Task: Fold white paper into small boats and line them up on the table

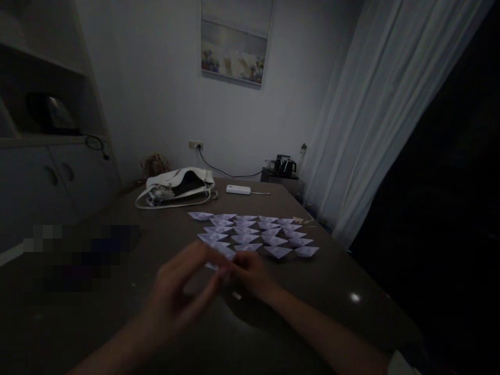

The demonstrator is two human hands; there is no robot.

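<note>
Rows of small folded white paper boats [245,238] stand on the dark table, just beyond my hands. My left hand [183,289] reaches in from the lower left, its thumb and index finger pinched together, slightly blurred. Against those fingertips is my right hand [252,273], with its fingers curled closed. Whatever the two hands pinch is hidden by the fingers and the dim light. The nearest boats on the left are partly covered by my left hand. A small bright patch shows below my right hand; I cannot tell whether it is paper or a reflection.
Behind the boats lie a white handbag [179,185] and a white device with a strap [238,190]. Small pale scraps [300,220] lie by the right table edge [332,238]. A coffee maker [285,164] stands on a low cabinet; a curtain [351,109] hangs right.
</note>
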